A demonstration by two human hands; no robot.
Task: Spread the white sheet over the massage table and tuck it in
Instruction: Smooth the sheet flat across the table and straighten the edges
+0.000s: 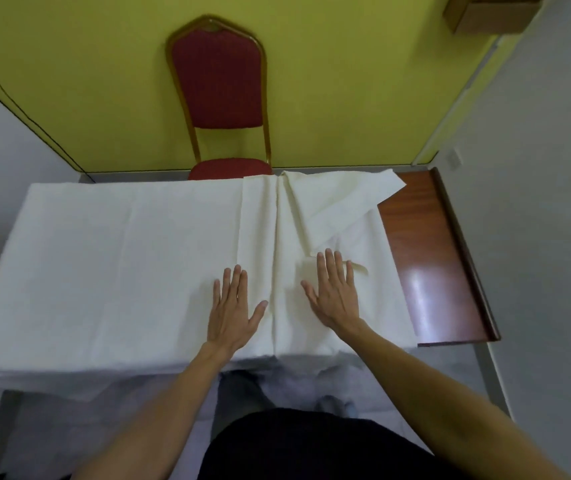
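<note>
Now both hands lying flat, palms down, on white sheet [121, 265], which is covering most of worktop [429, 258]. Left hand [234, 306] resting just left of long central crease, fingers [234, 282] spread, gripping nothing. Right hand [334, 292] pressing just right of crease, fingers [332, 268] extended, open, touching folded-back corner flap. Sheet's right end lying rumpled, leaving brown worktop end showing bare. Near edge hanging over front. Red chair [220, 84] standing behind, against yellow wall [69, 64].

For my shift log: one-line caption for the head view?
Both hands, left hand and right hand, flat on the white sheet; folded corner leaves wooden tabletop bare.
</note>
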